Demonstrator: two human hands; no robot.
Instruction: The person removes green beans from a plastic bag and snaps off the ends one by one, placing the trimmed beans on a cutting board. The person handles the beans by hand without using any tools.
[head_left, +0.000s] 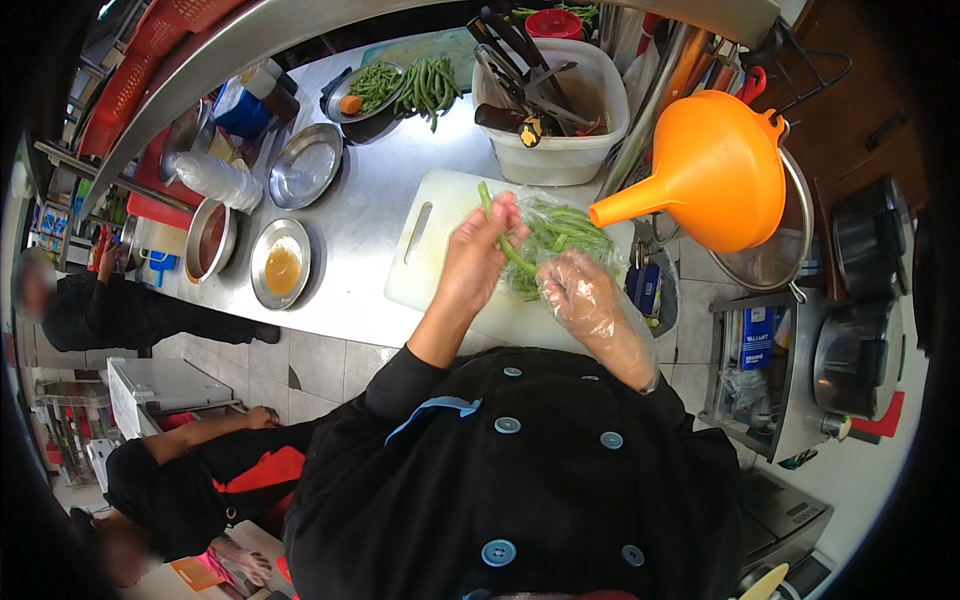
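Observation:
My bare left hand (474, 251) pinches a long green bean (517, 257) between thumb and fingers, above a white cutting board (429, 281). The bean slants down to the right, where the fingertips of my right hand (589, 300) close on its lower end. A loose clear plastic glove covers that right hand to the wrist. Just behind both hands, a clear plastic bag (574, 229) of green beans rests on the board's right part, partly hidden by my fingers.
A white tub (544, 161) of knives and tongs stands behind the board. An orange funnel (720, 172) hangs at right. Farther left are a plate of cut beans (375, 86), metal bowls (305, 166) and a bowl of brown liquid (281, 268). Two people (161, 311) (180, 465) are at left.

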